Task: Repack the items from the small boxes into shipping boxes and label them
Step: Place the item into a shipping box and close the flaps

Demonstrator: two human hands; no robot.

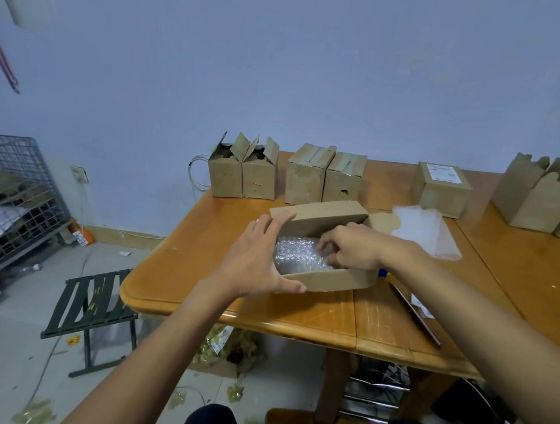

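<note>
Nearest, the left hand braced the left end of the box, which lay open toward the counter's near-left corner. Its fingers were spread straight, released, thumb on the near wall and fingertips on the raised far flap. The right hand reached inside, fingers curled and grasping the bundle of bubble wrap that filled the box. What the wrap held could not be told.

Just right of the box lay a loose sheet of wrap. Along the far edge stood two open boxes, touching each other, then two taped boxes, also touching. Toward the far-right corner, apart from them, stood a labelled box.

As a judgement, the job was perhaps midway. One parcel looked finished with its label, and one item was being bedded in. That box remained to be closed, taped and labelled, and the two taped boxes looked not yet emptied.
</note>
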